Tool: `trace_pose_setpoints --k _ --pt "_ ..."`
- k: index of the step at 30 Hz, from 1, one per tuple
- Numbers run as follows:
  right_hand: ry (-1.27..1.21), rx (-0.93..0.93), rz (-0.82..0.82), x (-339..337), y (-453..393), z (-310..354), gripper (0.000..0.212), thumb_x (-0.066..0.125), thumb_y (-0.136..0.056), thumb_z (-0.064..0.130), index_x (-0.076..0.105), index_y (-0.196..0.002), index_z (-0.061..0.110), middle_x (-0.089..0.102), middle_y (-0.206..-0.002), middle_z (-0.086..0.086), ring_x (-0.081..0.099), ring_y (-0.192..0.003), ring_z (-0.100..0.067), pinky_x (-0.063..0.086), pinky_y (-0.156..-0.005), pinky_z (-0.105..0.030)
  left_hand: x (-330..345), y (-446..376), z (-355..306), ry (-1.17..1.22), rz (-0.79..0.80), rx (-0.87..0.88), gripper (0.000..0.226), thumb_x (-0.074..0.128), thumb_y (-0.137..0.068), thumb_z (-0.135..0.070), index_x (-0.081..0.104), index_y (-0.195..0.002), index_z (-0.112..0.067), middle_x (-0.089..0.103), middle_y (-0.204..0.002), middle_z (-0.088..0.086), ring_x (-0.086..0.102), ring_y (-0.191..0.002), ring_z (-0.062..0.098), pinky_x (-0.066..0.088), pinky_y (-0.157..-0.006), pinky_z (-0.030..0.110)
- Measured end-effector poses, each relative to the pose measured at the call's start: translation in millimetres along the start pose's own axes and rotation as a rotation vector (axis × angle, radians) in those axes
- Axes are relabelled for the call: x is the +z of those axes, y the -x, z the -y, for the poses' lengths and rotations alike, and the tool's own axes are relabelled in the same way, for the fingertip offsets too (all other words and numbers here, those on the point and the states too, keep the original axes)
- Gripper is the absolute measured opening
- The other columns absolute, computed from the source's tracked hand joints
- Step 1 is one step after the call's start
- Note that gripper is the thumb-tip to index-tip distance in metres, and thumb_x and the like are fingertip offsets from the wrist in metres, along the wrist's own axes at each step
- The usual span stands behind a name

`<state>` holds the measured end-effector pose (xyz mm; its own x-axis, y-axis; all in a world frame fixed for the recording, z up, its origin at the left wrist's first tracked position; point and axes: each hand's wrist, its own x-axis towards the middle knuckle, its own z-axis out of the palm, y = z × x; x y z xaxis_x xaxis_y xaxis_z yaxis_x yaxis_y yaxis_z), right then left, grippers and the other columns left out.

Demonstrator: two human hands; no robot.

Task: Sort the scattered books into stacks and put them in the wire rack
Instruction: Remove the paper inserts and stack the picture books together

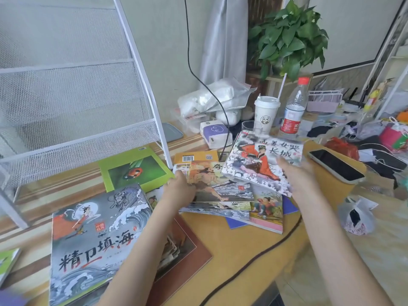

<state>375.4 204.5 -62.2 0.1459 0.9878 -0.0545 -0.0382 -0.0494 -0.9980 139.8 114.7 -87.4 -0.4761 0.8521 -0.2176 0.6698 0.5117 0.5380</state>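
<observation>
White mesh wire rack (72, 111) is seen standing at the back left of the wooden table (231, 246), its lower shelves bare.

The big grey wave-cover book (95, 244) is laid flat near the front edge. A loose pile of picture books (223, 191) is spread mid-table and gripped at its left edge by the left hand (178, 191). A red-robed cover book (262, 162) is held tilted above the pile by the right hand (298, 173), fingers curled on its right edge. A phone (335, 165) is left just beyond.
</observation>
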Motion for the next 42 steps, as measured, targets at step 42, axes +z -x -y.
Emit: trace_pose_setpoints --k 42 --pt "0.166 -0.133 0.217 33.3 26.5 -57.4 0.022 0.062 -0.089 0.012 0.069 -0.106 0.024 0.07 -0.103 0.008 0.064 -0.093 -0.003 0.054 -0.082 -0.03 -1.6 -0.6 -3.2 0.775 0.006 -0.138 0.055 0.083 -0.065 -0.031 0.057 -0.101 0.001 0.066 -0.091 0.012 0.064 -0.08 0.025 0.05 -0.064 0.029"
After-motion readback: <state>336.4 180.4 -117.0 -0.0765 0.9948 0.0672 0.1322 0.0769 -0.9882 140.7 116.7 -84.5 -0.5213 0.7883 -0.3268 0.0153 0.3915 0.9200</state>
